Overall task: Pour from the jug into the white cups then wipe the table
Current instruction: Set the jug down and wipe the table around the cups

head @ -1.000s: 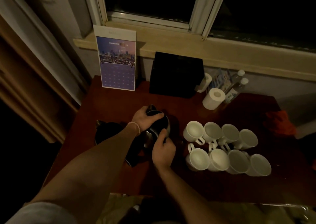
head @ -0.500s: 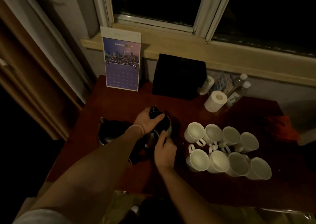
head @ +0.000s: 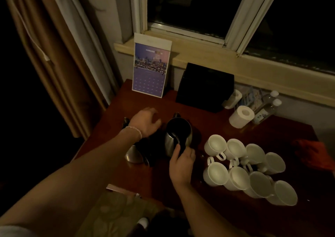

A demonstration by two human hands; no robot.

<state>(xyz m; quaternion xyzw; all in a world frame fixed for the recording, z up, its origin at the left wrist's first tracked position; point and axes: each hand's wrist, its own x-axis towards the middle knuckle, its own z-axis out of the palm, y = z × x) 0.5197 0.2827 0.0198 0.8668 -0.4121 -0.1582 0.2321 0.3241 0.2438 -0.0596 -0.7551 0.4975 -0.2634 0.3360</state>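
The left hand is coming off the top of the jug and hovering with loose fingers, holding nothing — likely freeing the mouth for pouring — while the right hand is gripping the jug's handle. The jug is standing on the dark red table just left of the white cups, under a dark window.
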